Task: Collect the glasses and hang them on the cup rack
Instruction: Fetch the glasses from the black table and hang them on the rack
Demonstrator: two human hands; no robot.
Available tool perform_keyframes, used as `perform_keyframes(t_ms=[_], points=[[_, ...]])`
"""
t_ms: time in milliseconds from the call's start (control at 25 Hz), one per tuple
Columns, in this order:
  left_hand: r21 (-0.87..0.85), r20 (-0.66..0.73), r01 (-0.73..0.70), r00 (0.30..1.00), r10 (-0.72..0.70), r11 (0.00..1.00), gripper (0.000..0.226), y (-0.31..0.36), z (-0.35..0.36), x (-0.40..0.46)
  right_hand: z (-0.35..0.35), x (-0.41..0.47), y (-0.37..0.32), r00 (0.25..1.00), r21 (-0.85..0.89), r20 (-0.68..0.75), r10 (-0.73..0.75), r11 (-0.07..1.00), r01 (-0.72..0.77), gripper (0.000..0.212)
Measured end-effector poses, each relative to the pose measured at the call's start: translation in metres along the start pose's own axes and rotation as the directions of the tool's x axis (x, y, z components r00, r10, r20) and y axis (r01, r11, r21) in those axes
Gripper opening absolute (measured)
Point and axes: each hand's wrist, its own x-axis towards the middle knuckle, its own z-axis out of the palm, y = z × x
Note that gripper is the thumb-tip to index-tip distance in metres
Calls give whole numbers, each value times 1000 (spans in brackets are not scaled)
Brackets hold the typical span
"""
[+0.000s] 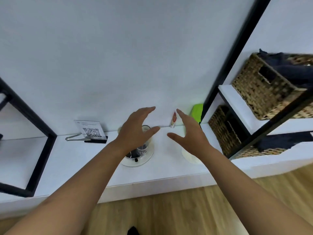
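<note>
Here your left hand hovers spread over the glasses on their clear tray, and your right hand hangs open, empty, beside it.

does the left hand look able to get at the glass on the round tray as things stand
Probably yes. The left hand is open and hovers right over the glass on the tray, with nothing between them. It holds nothing, and the right hand is off to the side, out of the way.

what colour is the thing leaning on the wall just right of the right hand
Bright lime green, seen best in the head view, just beyond the right hand by the black shelf post.
</note>
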Motion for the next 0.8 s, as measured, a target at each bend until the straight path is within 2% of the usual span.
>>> perform_keyframes(t_ms=[200, 360, 600, 800], points=[[-1, 60, -138, 989, 138, 990, 68, 86, 28, -16, -78, -69, 10, 993, -15, -96, 68, 997, -69, 97], [-43, 138, -288, 947, 292, 957, 68, 182, 63, -24, -161, -144, 24, 963, -24, -230, 138, 989, -147, 98], [-151, 184, -483, 844, 504, 863, 65, 318, 111, -24, -282, -248, 49, 870, -63, -435, 231, 956, -286, 90], [-279, 189, -626, 707, 681, 728, 65, 422, 133, -2, -362, -310, 54, 759, -54, -585, 288, 919, -390, 88]])
